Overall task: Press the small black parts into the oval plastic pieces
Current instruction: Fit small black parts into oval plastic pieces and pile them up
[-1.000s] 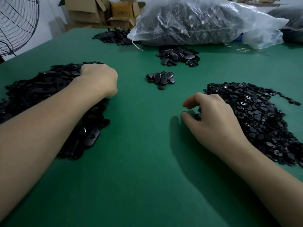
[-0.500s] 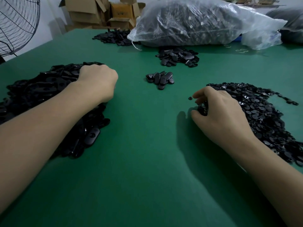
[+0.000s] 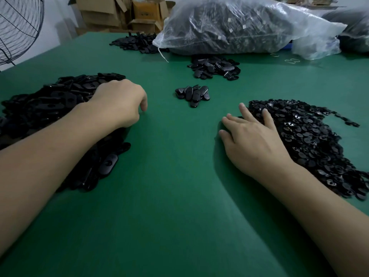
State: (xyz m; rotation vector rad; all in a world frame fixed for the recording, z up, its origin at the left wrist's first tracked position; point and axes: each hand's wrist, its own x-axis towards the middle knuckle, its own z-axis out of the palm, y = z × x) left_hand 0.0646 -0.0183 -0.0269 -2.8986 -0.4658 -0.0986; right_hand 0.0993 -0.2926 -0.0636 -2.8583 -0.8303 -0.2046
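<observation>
A big heap of black oval plastic pieces (image 3: 50, 104) lies on the left of the green table (image 3: 169, 186). My left hand (image 3: 117, 102) rests on its right edge with the fingers curled downward; anything under them is hidden. On the right spreads a flat heap of small black parts (image 3: 309, 136). My right hand (image 3: 253, 140) lies flat with fingers spread, its fingertips on the heap's left edge. A small cluster of oval pieces (image 3: 192, 94) sits between and beyond both hands.
Another pile of oval pieces (image 3: 214, 66) lies further back, and a third (image 3: 137, 43) at the far left. A large clear bag of black parts (image 3: 239, 27) fills the back. Cardboard boxes (image 3: 103, 13) and a wire fan (image 3: 18, 27) stand beyond the table's edge.
My right hand has uncurled and flattened, fingers now spread onto the small parts. My left hand has shifted slightly right to the edge of the oval heap.
</observation>
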